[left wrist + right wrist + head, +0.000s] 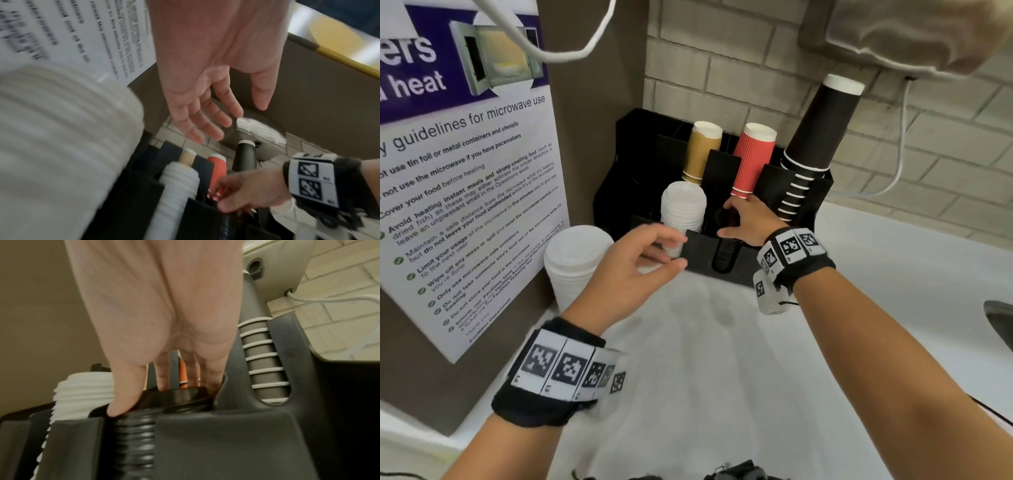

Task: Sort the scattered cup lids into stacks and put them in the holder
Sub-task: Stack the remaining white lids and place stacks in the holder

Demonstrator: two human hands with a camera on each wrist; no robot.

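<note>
The white counter (722, 359) fills most of your view, running back to a pale brick wall (756, 61) and, on your left, a brown panel carrying a microwave-guidelines poster (465, 171). Against the wall stands the black holder (726, 260), its back slots filled with upturned cup stacks: a tan stack (702, 150), a red ribbed stack (753, 161) and a tall black stack (815, 137) leaning out of the right slot.

Just left of the holder, on the counter, a tall stack of large white lids (575, 263) stands free. A narrower stack of white lids (683, 209) sits in the holder's front-left slot.

Your left hand (637, 267) hovers in front of that slot, fingers relaxed and spread, gripping nothing; the wrist view shows the palm bare, with the large white stack just beside your wrist.

Your right hand (746, 219) reaches down into the front-middle slot, where a stack of black lids (133, 434) sits. Your thumb and fingertips (121, 402) curl around the rim of the top black lid (185, 394), grasping it from above, so the lid lies directly under your palm, within the slot walls.
</note>
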